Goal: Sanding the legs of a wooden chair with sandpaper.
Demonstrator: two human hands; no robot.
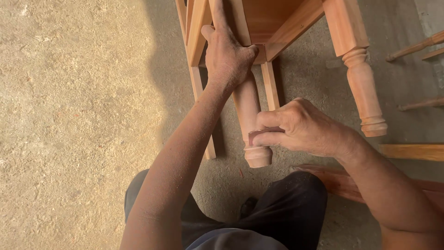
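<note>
The right hand [303,127] has its fingers [270,119] pinched narrow on a small reddish sanding piece [259,133], pressed against the turned wooden leg [249,115] near its foot. Above, the left hand [226,55] grips the same leg where it meets the frame [277,28]. Rough concrete floor [69,115] lies to the left; a second turned leg [363,88] stands right.

Turned leg [252,115] showing bare reddish wood, matt, smooth. Sandpaper [259,134] looking dull reddish-brown, gritty. Second leg [363,88] showing same unfinished wood. Floor [69,115] appearing rough, grainy concrete. Trousers [286,208] looking dark matt cloth, dust-speckled.
</note>
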